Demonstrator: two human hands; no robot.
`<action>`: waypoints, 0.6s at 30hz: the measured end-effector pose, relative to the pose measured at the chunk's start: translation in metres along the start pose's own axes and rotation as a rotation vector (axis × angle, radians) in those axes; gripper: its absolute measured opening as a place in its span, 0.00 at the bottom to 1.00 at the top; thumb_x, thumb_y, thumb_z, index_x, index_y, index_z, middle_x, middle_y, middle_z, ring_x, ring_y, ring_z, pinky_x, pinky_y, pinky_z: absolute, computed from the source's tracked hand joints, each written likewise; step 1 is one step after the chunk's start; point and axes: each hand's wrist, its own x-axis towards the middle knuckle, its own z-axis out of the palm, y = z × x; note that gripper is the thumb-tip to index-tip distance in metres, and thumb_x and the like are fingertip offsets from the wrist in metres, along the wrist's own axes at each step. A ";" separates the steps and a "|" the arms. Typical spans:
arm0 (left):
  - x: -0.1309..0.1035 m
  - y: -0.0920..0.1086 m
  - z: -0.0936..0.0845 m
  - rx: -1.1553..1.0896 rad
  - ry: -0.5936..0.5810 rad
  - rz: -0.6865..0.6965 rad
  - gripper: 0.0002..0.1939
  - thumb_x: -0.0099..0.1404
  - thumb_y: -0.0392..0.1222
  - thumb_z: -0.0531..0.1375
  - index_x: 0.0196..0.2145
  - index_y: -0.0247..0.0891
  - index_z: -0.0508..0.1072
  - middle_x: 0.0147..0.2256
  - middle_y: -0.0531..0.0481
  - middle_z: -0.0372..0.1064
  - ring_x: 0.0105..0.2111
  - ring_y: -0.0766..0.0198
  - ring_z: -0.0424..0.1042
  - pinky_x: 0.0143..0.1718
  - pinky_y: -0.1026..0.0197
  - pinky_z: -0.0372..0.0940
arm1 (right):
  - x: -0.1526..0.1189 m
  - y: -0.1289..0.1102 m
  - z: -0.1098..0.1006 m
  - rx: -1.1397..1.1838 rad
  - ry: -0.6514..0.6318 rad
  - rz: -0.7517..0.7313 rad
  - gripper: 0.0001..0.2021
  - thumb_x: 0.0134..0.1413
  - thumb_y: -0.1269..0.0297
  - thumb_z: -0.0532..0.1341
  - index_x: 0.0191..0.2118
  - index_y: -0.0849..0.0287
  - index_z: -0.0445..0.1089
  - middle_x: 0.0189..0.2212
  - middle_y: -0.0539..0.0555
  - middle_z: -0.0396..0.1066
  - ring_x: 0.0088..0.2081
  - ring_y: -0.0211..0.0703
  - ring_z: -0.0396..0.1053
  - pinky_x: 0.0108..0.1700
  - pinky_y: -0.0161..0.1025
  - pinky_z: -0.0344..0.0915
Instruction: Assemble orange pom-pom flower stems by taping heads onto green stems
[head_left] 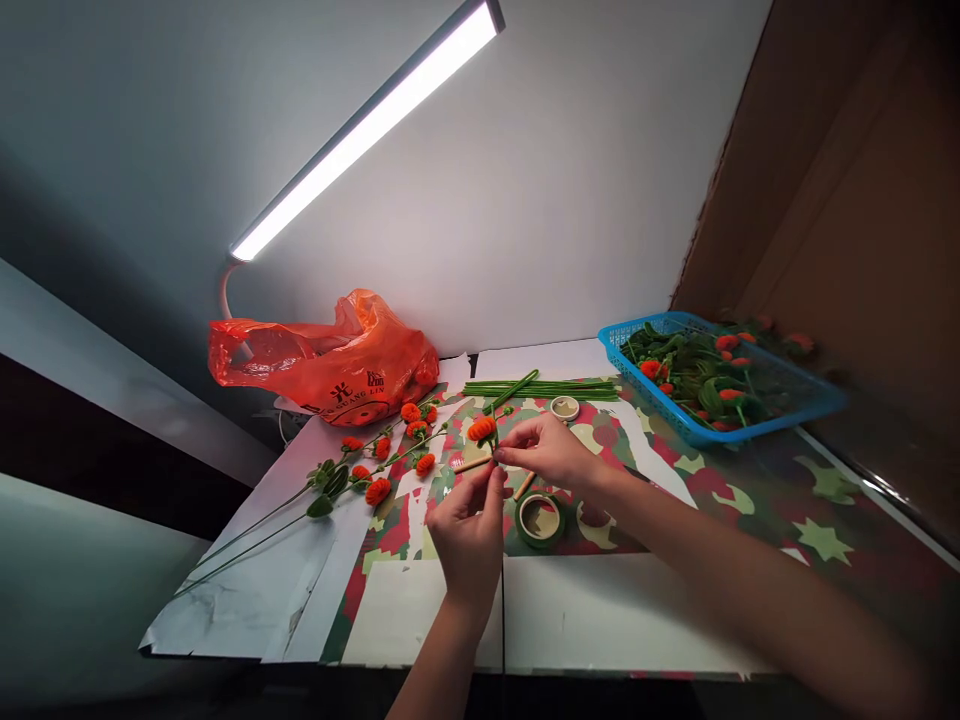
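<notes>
Over the middle of the table, my left hand (471, 520) and my right hand (546, 450) meet, fingertips pinched on the short stem of an orange artificial flower (482, 430). The bloom points up and a little left, with green leaves just below it. Both hands are closed, and the fingers hide most of the stem. Near my right wrist lies a roll of green tape (540, 518). A pale wooden stick (472, 464) lies beside the flower. Behind my hands is a bundle of green stems (555, 390), with one stem crossing it at an angle.
Orange flower sprays with long stems (377, 490) lie at the left. A red plastic bag (375, 350) stands behind them under a lit lamp (367, 130). A blue basket (701, 437) of leaves and flowers sits at the right. Another tape ring (565, 407) lies near the stems.
</notes>
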 end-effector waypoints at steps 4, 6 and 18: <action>0.006 0.003 -0.003 -0.199 -0.069 -0.216 0.12 0.51 0.45 0.66 0.30 0.34 0.77 0.25 0.48 0.75 0.24 0.62 0.73 0.28 0.62 0.69 | 0.000 0.001 -0.001 -0.068 0.002 -0.029 0.12 0.45 0.59 0.64 0.23 0.65 0.73 0.21 0.53 0.70 0.25 0.38 0.64 0.27 0.34 0.58; 0.008 0.001 -0.003 -0.297 -0.073 -0.304 0.14 0.48 0.44 0.68 0.31 0.33 0.77 0.25 0.48 0.75 0.23 0.64 0.73 0.28 0.62 0.69 | 0.001 0.001 -0.002 -0.078 -0.012 -0.036 0.13 0.45 0.59 0.63 0.23 0.65 0.73 0.20 0.52 0.69 0.25 0.37 0.62 0.26 0.34 0.56; 0.000 -0.003 0.004 -0.179 0.009 -0.173 0.14 0.52 0.46 0.65 0.35 0.34 0.77 0.28 0.48 0.75 0.24 0.61 0.74 0.27 0.60 0.70 | 0.000 0.002 0.001 -0.039 0.011 -0.006 0.11 0.44 0.60 0.63 0.23 0.64 0.73 0.23 0.54 0.72 0.27 0.40 0.67 0.29 0.35 0.61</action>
